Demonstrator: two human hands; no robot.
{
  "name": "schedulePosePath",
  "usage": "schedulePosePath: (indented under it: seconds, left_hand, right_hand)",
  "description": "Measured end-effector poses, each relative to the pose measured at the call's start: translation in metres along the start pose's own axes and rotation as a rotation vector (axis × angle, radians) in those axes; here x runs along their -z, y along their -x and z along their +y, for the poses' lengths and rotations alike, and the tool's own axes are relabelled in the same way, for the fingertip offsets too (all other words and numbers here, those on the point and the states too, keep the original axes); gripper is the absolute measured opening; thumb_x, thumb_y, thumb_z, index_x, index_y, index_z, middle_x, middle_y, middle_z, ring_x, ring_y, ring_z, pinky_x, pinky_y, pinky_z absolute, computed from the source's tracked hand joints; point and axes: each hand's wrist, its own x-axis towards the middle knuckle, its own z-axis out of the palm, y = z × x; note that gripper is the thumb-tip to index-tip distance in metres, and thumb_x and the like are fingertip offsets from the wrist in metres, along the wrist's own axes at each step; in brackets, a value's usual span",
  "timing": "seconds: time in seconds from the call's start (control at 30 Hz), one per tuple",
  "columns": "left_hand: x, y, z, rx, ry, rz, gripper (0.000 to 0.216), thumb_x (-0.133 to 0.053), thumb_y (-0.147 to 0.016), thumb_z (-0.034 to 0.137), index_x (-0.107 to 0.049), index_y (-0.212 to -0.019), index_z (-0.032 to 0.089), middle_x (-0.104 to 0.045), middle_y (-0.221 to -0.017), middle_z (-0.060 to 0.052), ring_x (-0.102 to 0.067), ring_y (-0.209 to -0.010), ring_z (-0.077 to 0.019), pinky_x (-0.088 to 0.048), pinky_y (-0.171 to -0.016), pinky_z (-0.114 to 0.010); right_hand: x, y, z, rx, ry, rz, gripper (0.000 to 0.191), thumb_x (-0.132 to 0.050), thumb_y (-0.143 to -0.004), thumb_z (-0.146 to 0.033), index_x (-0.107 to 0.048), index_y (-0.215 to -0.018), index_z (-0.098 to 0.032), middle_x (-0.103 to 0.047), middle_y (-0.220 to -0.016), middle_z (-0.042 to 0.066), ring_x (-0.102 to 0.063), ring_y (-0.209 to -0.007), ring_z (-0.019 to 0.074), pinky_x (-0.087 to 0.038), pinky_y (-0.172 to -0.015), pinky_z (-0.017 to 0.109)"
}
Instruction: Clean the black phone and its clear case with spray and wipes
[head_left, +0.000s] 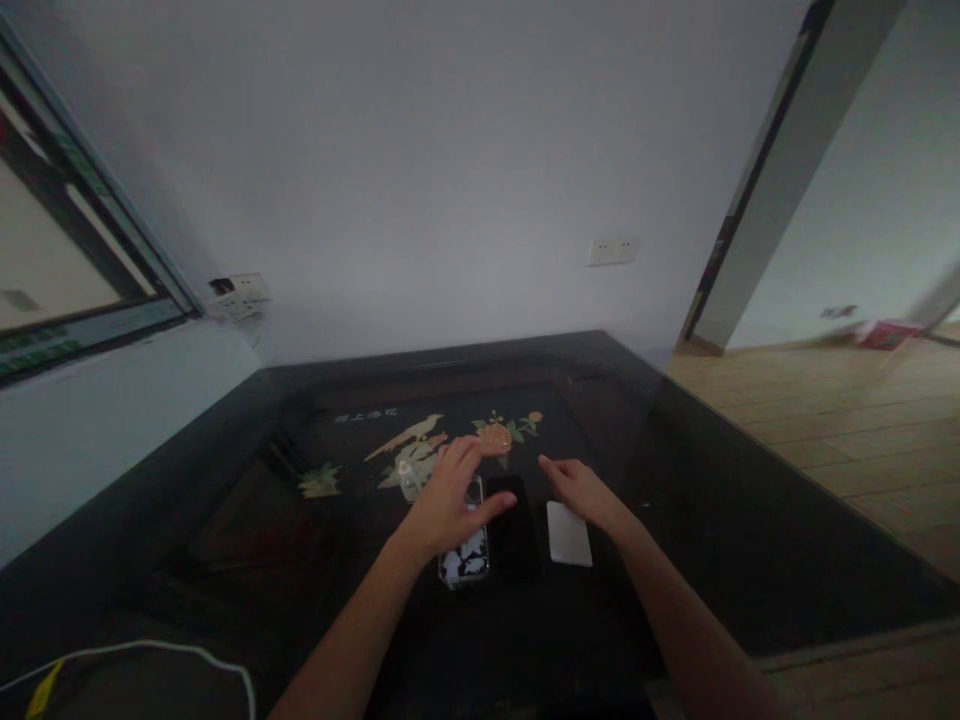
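Note:
My left hand point(452, 503) hovers over the upper part of a clear phone case point(465, 560) with a black-and-white pattern, its fingers stretched out and its thumb apart. That hand partly covers the case. Right of the case lies a black phone point(516, 545), dark against the table, with my left thumb above its upper part. A small translucent item point(409, 482) sits just left of my left hand; its kind is unclear. My right hand point(581, 490) is at the top edge of a white folded cloth or paper point(568, 540), fingers extended leftward and nothing visible in them.
The glossy black table point(300, 560) carries an inlaid bird and flower picture point(495, 437). Behind it stands a wall with a socket point(613, 250). A white cable point(180, 647) runs at the lower left. Wooden floor point(825, 420) lies to the right.

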Motion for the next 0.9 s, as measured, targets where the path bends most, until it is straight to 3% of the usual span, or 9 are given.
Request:
schedulePosePath:
  seconds: [0.07, 0.17, 0.23, 0.3, 0.4, 0.57, 0.73, 0.9]
  left_hand:
    - [0.017, 0.002, -0.009, 0.031, -0.007, 0.184, 0.025, -0.055, -0.099, 0.042, -0.061, -0.114, 0.022, -0.065, -0.108, -0.008, -0.060, -0.103, -0.0224, -0.046, -0.093, -0.038]
    - [0.035, 0.015, -0.033, 0.141, -0.053, 0.497, 0.020, -0.053, -0.100, 0.037, -0.061, -0.094, 0.020, -0.061, -0.086, -0.003, -0.058, -0.080, -0.0174, -0.046, -0.077, -0.030]
    - [0.040, 0.029, -0.053, 0.215, -0.093, 0.592, 0.022, -0.052, -0.100, 0.038, -0.060, -0.090, 0.020, -0.058, -0.081, -0.002, -0.056, -0.075, -0.0166, -0.045, -0.072, -0.029]
    - [0.041, 0.043, -0.073, 0.270, -0.110, 0.606, 0.022, -0.057, -0.097, 0.042, -0.060, -0.097, 0.020, -0.058, -0.087, -0.002, -0.057, -0.078, -0.0174, -0.048, -0.074, -0.030]
    - [0.036, 0.059, -0.096, 0.353, -0.118, 0.563, 0.040, -0.067, -0.088, 0.049, -0.056, -0.113, 0.020, -0.056, -0.102, -0.005, -0.058, -0.085, -0.0190, -0.051, -0.079, -0.034]
    - [0.027, 0.067, -0.110, 0.396, -0.071, 0.286, 0.055, -0.075, -0.078, 0.056, -0.057, -0.118, 0.022, -0.057, -0.114, -0.008, -0.062, -0.096, -0.0229, -0.054, -0.087, -0.039]
    - [0.022, 0.069, -0.115, 0.411, -0.050, 0.164, 0.046, -0.075, -0.079, 0.052, -0.062, -0.111, 0.022, -0.064, -0.112, -0.008, -0.063, -0.100, -0.0240, -0.052, -0.090, -0.039]
    - [0.023, 0.069, -0.120, 0.460, 0.026, 0.062, 0.028, -0.068, -0.086, 0.046, -0.068, -0.098, 0.021, -0.071, -0.094, -0.005, -0.066, -0.082, -0.0206, -0.051, -0.076, -0.032]
  right_hand:
    - [-0.003, 0.001, 0.003, -0.039, 0.003, -0.084, 0.063, -0.037, -0.098, -0.066, -0.053, -0.058, -0.020, -0.057, -0.048, 0.002, -0.057, -0.048, 0.0163, -0.037, -0.052, 0.026]
    - [-0.008, 0.003, 0.004, -0.041, -0.019, -0.166, 0.064, -0.034, -0.099, -0.068, -0.056, -0.062, -0.020, -0.063, -0.051, 0.004, -0.061, -0.047, 0.0157, -0.042, -0.052, 0.025]
    - [-0.010, 0.003, 0.003, -0.002, -0.049, -0.171, 0.061, -0.036, -0.099, -0.067, -0.058, -0.068, -0.020, -0.066, -0.057, 0.005, -0.063, -0.049, 0.0160, -0.043, -0.050, 0.025]
    - [-0.012, 0.002, 0.003, 0.028, -0.079, -0.174, 0.058, -0.039, -0.099, -0.066, -0.059, -0.072, -0.020, -0.067, -0.059, 0.004, -0.064, -0.050, 0.0163, -0.043, -0.050, 0.025]
    - [-0.015, 0.000, 0.003, 0.060, -0.143, -0.164, 0.055, -0.041, -0.098, -0.066, -0.059, -0.073, -0.020, -0.066, -0.059, 0.003, -0.064, -0.052, 0.0165, -0.046, -0.053, 0.026]
    - [-0.018, -0.001, -0.001, 0.173, -0.225, -0.136, 0.054, -0.043, -0.098, -0.066, -0.060, -0.076, -0.020, -0.063, -0.060, 0.001, -0.063, -0.056, 0.0162, -0.048, -0.059, 0.027]
    - [-0.020, 0.002, -0.008, 0.229, -0.210, -0.061, 0.051, -0.042, -0.099, -0.062, -0.061, -0.079, -0.020, -0.060, -0.060, -0.001, -0.059, -0.055, 0.0151, -0.045, -0.057, 0.027]
    - [-0.023, 0.003, -0.012, 0.249, -0.243, -0.038, 0.049, -0.043, -0.099, -0.062, -0.061, -0.080, -0.020, -0.058, -0.059, -0.002, -0.058, -0.054, 0.0151, -0.045, -0.056, 0.027]
